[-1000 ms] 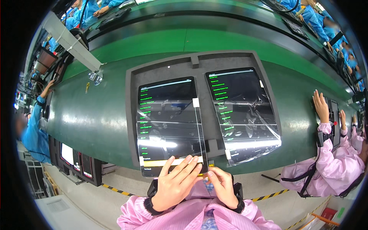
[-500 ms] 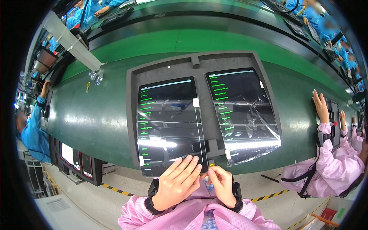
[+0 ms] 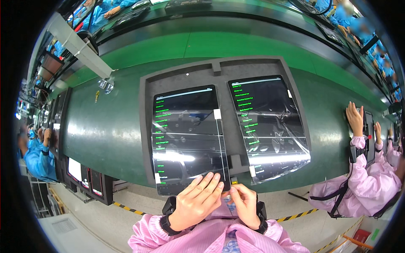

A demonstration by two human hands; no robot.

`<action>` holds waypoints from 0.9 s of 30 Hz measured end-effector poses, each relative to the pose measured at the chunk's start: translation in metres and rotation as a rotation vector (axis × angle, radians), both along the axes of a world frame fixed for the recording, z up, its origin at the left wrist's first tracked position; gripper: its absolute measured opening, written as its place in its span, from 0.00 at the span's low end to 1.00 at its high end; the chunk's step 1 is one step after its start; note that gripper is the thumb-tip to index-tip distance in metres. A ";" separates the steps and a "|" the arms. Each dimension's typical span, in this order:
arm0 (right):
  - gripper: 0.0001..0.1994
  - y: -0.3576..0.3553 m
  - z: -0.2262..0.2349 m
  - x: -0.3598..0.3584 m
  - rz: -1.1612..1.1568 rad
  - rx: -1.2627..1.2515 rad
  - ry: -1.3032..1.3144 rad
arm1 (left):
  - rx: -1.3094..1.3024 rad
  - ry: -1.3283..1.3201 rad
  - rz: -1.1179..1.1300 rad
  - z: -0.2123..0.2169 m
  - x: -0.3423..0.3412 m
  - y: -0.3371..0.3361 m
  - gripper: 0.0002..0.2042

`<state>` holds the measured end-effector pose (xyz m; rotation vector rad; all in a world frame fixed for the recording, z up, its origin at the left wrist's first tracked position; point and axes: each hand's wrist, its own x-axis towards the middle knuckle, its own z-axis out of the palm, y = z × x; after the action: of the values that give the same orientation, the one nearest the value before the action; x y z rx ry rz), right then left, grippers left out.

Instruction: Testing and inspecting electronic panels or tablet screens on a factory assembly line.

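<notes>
Two tablets with dark screens and green lines of text lie side by side in a grey foam tray. The left tablet (image 3: 190, 130) overhangs the tray's near edge and carries white tabs. A loose clear film covers the right tablet (image 3: 270, 122). My left hand (image 3: 196, 206) rests with fingers stretched out on the left tablet's near right corner. Beside that corner, my right hand (image 3: 244, 206) has thumb and forefinger pinched together at the tablet's near edge. What sits in that pinch, if anything, is hidden.
The foam tray (image 3: 147, 105) lies on a green bench (image 3: 105, 135). A grey post (image 3: 80, 44) stands far left, with a small clear object (image 3: 106, 86) by its base. Co-workers in blue and pink sit around. A black device (image 3: 97, 181) stands below the bench's left edge.
My hands keep nearly the same pose on the left tablet. At the far left a dark device has come into view by the blue-sleeved co-worker. The pink-sleeved co-worker's raised hand is a little lower.
</notes>
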<state>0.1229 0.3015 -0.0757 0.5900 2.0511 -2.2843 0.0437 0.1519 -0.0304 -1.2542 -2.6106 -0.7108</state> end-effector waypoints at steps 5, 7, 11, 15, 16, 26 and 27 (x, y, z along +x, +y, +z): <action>0.09 -0.001 -0.002 0.002 -0.007 -0.009 0.001 | -0.024 -0.001 -0.006 -0.001 0.000 -0.002 0.16; 0.09 -0.002 -0.003 0.003 -0.026 -0.055 -0.002 | -0.009 0.006 0.004 0.000 -0.001 -0.004 0.17; 0.12 0.000 -0.004 0.006 0.033 -0.095 0.064 | -0.039 -0.045 0.078 0.006 -0.004 -0.008 0.20; 0.12 0.009 -0.002 0.012 0.081 -0.017 0.104 | -0.079 -0.105 0.165 0.013 -0.012 -0.020 0.29; 0.12 0.014 -0.001 0.014 0.086 -0.017 0.104 | -0.088 -0.111 0.170 0.015 -0.013 -0.026 0.29; 0.15 0.053 0.017 0.039 -0.051 0.079 -0.046 | 0.106 -0.004 0.474 0.016 -0.016 -0.104 0.22; 0.16 0.057 0.016 0.040 -0.078 0.074 -0.024 | 0.101 -0.003 0.486 0.014 -0.013 -0.105 0.21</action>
<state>0.1631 0.3585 -0.0592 0.7095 2.1472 -2.2383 0.0310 0.0465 -0.0162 -0.5504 -2.6801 -0.7322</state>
